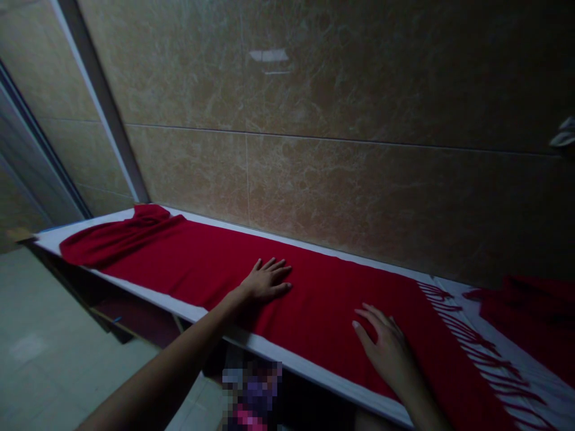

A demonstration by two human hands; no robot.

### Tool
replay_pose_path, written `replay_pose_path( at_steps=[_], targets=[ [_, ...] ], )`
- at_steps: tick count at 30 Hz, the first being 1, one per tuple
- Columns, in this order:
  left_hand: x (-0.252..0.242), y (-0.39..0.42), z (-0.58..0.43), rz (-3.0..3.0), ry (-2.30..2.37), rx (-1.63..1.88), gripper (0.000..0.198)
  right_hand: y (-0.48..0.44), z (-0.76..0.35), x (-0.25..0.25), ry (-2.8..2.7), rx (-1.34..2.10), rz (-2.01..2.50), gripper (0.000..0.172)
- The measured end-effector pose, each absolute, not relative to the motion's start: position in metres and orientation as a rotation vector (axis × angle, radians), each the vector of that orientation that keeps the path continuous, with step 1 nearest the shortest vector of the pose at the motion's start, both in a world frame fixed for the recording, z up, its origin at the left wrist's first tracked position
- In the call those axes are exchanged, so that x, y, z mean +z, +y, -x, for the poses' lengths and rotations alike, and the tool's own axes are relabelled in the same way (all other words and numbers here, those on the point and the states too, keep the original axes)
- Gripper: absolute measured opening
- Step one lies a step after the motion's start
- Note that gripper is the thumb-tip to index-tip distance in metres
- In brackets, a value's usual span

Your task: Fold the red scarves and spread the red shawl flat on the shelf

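Observation:
A long red scarf (202,263) lies spread flat along a narrow white table (278,353), its fringe (476,341) at the right end and its far left end bunched up. My left hand (266,279) rests flat on the scarf's middle, fingers stretched out. My right hand (386,347) lies flat on the scarf nearer the fringe, fingers apart. Neither hand holds anything.
A brown marble-tiled wall (336,149) runs right behind the table. More red cloth (534,323) lies at the table's right end. A tiled floor (45,347) shows at the left, and dark space lies under the table.

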State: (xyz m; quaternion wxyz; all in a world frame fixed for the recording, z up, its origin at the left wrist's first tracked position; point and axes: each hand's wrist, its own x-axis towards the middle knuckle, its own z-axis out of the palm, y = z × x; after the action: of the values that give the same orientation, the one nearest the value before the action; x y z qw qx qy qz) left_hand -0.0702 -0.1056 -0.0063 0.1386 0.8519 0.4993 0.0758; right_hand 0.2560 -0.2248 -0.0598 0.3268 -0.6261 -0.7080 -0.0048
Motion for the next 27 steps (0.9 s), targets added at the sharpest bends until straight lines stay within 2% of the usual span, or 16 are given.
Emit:
replay_pose_path(
  at_steps=[20,27],
  targets=[
    [-0.014,-0.102,0.071,-2.566,1.453,0.202,0.070,-0.229,-0.248,-0.049,-1.794,0.062,1.699,0.037],
    [0.003,-0.096,0.068,-2.561,1.386,0.102,0.075,-0.231,-0.248,-0.046,-1.835,0.077,1.794,0.039]
  ],
)
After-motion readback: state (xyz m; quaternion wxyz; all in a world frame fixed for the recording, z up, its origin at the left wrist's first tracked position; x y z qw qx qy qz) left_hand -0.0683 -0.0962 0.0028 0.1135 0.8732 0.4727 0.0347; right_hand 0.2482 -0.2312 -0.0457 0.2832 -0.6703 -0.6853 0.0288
